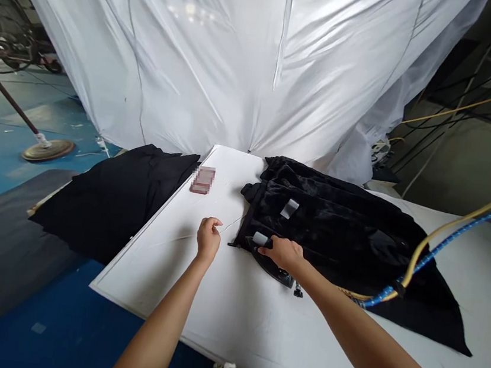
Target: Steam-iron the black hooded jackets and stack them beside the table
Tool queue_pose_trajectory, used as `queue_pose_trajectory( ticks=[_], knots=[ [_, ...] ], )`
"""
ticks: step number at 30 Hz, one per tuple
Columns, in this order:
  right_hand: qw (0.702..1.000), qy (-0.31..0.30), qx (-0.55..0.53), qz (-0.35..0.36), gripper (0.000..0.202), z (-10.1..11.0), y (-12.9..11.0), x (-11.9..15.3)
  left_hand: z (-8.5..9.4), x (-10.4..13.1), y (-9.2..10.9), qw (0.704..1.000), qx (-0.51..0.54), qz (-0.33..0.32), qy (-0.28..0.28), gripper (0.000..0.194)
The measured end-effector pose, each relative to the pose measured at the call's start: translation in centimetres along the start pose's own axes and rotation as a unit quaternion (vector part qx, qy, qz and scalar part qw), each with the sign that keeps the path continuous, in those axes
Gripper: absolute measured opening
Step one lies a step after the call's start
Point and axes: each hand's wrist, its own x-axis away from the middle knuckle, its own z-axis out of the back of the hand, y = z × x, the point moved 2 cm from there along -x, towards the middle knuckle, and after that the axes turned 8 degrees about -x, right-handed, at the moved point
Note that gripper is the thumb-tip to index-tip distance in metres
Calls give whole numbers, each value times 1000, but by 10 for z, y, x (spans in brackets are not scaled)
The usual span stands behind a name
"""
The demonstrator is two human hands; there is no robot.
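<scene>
Head view: right hand [285, 253] grip grasping iron [272, 265] on black garment [346, 238]; left hand [208, 240] clenched on table [213, 299].

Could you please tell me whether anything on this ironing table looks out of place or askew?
Only small things stand out. The black garment under the iron lies rumpled, its far corner spilling over the white table edge. The right hand grips the iron; the left hand pinches a thin thread.
</scene>
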Motion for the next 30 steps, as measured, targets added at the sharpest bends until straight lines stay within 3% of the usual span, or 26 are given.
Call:
queue_pose_trajectory(
  ticks=[10,17,22,26,30],
  knots=[
    [999,26,-18,6,62,0,-22,-15,-17,-2,11,1000,0,-1,-15,30],
    [999,0,-36,-2,58,2,-20,-12,-21,-3,43,1000,-16,-21,3,29],
    [999,-5,-35,-6,55,4,32,5,-30,13,57,999,-10,-43,-12,29],
    [998,3,-41,-40,57,7,101,22,-48,29,72,998,-11,-50,-29,28],
    [994,20,-46,-95,58,13,175,38,-78,48,111,995,-7,-75,-62,27]
  ],
)
